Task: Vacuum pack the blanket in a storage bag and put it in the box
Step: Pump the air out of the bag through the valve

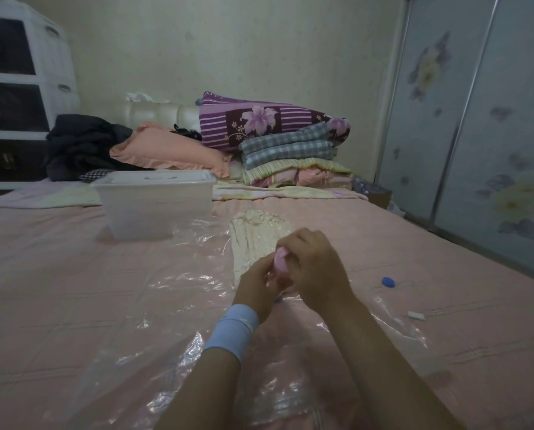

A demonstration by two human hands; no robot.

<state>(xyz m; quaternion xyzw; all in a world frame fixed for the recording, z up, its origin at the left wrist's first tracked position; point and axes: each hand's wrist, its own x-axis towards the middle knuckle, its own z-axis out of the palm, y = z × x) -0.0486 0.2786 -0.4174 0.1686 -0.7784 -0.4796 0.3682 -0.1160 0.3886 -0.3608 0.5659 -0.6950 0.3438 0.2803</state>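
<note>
Hands [314, 265] round pink object [280, 260], box [154, 209] well apart

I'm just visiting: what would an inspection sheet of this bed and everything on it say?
Surface: pink quilted bed cover.
Job's things: clear storage bag spread flat; cream blanket at its far end; lidded clear box beyond.
Clutter: blue cap and white clip on the right.
Hands: left hand and right hand both grip a small pink object.
Cables: nothing seen.
Surroundings: folded bedding, pink pillow, drawer unit, floral wardrobe.
</note>
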